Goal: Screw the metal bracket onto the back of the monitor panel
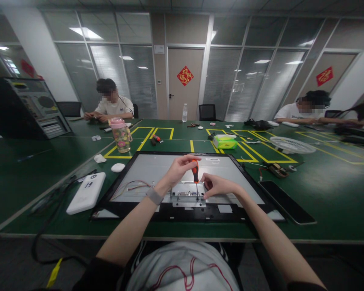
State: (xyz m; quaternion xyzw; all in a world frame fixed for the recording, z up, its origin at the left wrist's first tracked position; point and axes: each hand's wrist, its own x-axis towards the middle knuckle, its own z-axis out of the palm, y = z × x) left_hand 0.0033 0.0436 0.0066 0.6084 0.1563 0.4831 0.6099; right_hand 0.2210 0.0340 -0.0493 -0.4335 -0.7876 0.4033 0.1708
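My left hand (182, 169) is closed around the top of a screwdriver (195, 173) with an orange and black handle. The screwdriver stands nearly upright, its tip down at a metal bracket (185, 201). That bracket lies on the back of a flat display panel (142, 169) with a black frame. My right hand (215, 186) is beside the shaft, thumb and fingers bent together at the bracket's right edge. Whatever its fingertips hold, if anything, is hidden. Thin coloured wires (139, 185) run across the panel left of the bracket.
Left of the panel lie a white power bank (86, 193) and black cables (53, 198); a pink-lidded bottle (120, 135) stands behind. A black phone (286, 202) lies to the right. Beyond are a green tissue pack (225, 141) and a white fan guard (293, 144). Other people sit across the table.
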